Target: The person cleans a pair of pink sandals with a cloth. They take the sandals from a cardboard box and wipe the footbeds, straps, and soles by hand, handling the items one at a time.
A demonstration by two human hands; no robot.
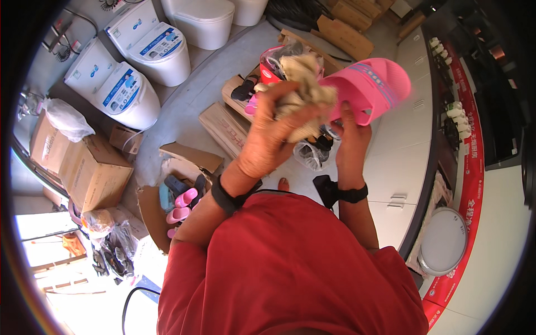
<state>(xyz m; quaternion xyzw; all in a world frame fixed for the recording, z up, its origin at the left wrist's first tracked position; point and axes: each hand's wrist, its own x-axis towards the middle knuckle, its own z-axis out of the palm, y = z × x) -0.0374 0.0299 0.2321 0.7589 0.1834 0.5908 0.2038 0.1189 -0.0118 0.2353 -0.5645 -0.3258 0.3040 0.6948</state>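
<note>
A crumpled beige cloth is gripped in my left hand, its fingers curled round it. Beside it my right hand holds a pink slide slipper by its near end, thumb pressed against it. The slipper is tilted, with a blue and white patterned strip across its strap. The cloth touches or overlaps the slipper's left side; which of the two I cannot tell. Below the hands lies a clear plastic bag with dark footwear in it.
An open carton of pink and dark slippers stands at the left, near more cartons. White toilets line the far left. White cabinets run along the right, with a round white lamp on the counter. Flat cardboard lies ahead.
</note>
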